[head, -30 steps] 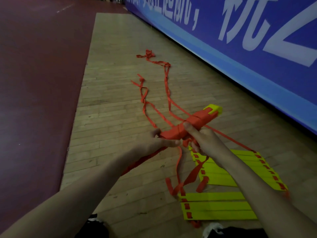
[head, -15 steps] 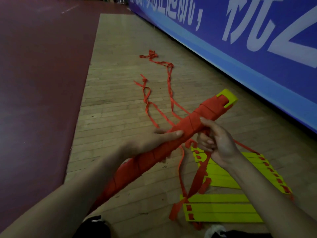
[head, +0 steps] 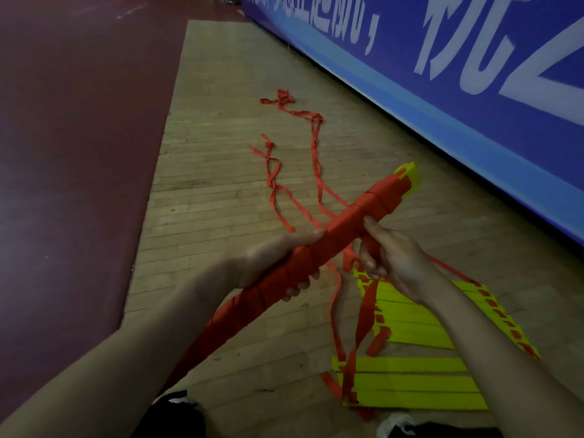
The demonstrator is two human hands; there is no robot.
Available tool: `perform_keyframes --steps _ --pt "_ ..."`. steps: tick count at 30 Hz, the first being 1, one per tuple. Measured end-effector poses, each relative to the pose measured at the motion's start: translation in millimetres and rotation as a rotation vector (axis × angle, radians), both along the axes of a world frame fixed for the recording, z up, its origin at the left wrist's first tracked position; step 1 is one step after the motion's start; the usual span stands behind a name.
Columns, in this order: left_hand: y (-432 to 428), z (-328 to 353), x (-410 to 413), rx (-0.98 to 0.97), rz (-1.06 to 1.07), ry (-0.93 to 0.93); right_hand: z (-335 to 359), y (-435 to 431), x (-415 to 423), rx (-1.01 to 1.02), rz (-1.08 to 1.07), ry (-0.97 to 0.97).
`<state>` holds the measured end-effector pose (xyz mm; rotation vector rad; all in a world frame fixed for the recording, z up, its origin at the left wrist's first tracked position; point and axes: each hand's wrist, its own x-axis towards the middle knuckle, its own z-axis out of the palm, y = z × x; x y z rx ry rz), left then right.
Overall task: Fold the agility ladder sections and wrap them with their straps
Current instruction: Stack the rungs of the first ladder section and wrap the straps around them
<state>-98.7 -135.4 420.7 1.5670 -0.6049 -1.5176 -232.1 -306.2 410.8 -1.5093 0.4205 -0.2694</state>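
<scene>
Bundle of ladder rungs (head: 347, 221) in left hand (head: 271, 260) grip, right hand (head: 398, 260) pinching red strap (head: 368, 245).

The wrapped bundle (head: 331, 245) you held was red-orange along nearly all its length, banded by the overlapping turns of strap, with only a bright yellow tip (head: 409, 175) at its far end. The loose straps (head: 316, 143) before you were the same red-orange, and the flat rungs (head: 410, 384) were bright yellow with short red dashes down their edges. The floor (head: 221, 184) was pale tan wood in narrow boards, bordered by a dark maroon surface (head: 79, 153) and by a deep blue banner (head: 474, 99) with white characters (head: 442, 33) and a lighter blue band (head: 442, 121) along its foot.
</scene>
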Motion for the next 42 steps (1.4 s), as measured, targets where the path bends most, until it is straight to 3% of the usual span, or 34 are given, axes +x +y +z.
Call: perform_keyframes --steps 9,13,18,21,23,26,29,33,36,42 --pt "-3.4 -7.0 0.0 0.047 0.158 -0.159 -7.1 2.3 4.3 -0.084 -0.094 0.071" --pt "-8.7 -6.6 -8.0 0.069 0.182 -0.451 -11.2 5.1 7.1 -0.095 -0.145 0.099" --pt "-12.3 -6.4 -13.8 0.030 0.207 -0.737 -4.0 7.5 8.0 0.106 -0.124 0.069" --pt "-12.3 -9.2 -19.8 -0.011 0.237 -0.859 -4.8 7.9 7.9 0.043 -0.183 0.102" --pt "-13.0 -14.3 -23.6 0.001 0.219 -1.047 -6.8 9.2 7.6 0.030 -0.244 0.115" --pt "-14.0 -13.9 -23.2 0.009 0.194 -1.252 -6.9 11.0 8.7 0.232 -0.285 0.055" --pt "-11.9 -5.5 -15.4 -0.062 0.155 -1.128 -5.0 11.6 8.6 0.312 -0.282 -0.023" --pt "-2.1 7.0 -2.0 -0.042 0.038 -0.459 -0.4 13.4 4.1 0.242 -0.189 -0.081" --pt "9.5 5.9 8.4 -0.015 -0.043 -0.128 5.1 11.3 2.3 0.264 -0.139 -0.142" --pt "11.1 1.6 15.8 -0.046 -0.164 0.131 6.3 8.0 2.2 0.255 -0.079 -0.173"
